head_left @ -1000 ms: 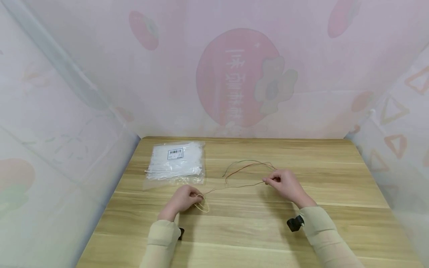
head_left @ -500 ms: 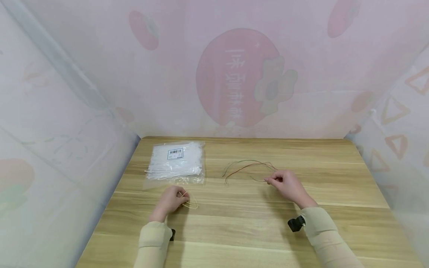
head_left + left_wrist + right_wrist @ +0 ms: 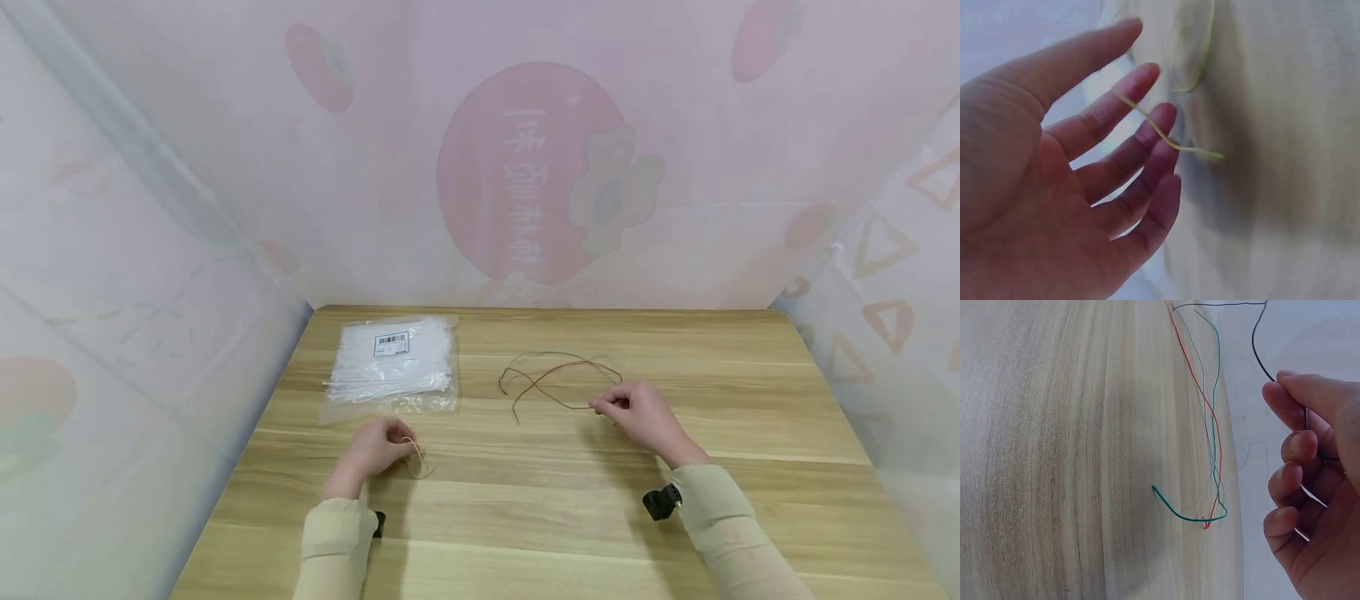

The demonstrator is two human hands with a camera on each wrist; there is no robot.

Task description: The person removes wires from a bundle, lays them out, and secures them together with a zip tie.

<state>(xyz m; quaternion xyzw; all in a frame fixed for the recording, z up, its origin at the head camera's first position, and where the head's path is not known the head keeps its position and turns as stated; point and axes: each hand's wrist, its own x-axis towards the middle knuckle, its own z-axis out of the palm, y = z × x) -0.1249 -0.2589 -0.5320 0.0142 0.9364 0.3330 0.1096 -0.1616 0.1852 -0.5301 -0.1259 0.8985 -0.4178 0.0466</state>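
My left hand [image 3: 373,447] hovers over the left part of the table, just in front of the clear bag. A thin yellow wire [image 3: 1174,145] lies loosely across its fingers, with a loop of it hanging beyond the thumb. In the left wrist view the thumb and index finger stand apart. On the right, my right hand [image 3: 643,417] pinches a black wire [image 3: 1254,344] between thumb and index finger. Beside that hand, a red wire [image 3: 1219,444] and a green wire [image 3: 1188,518] lie crossing each other on the table, along with a thin grey line, perhaps another wire.
A clear plastic bag [image 3: 393,371] of thin white strips, which look like cable ties, lies at the back left with a label on top. Printed cloth walls [image 3: 697,267] enclose the wooden table [image 3: 525,525] at the back and sides.
My left hand has drawn the yellow wire leftward, away from the right hand, and its fingers have loosened. The right hand stays in place, while the wires beside it have shifted and spread.
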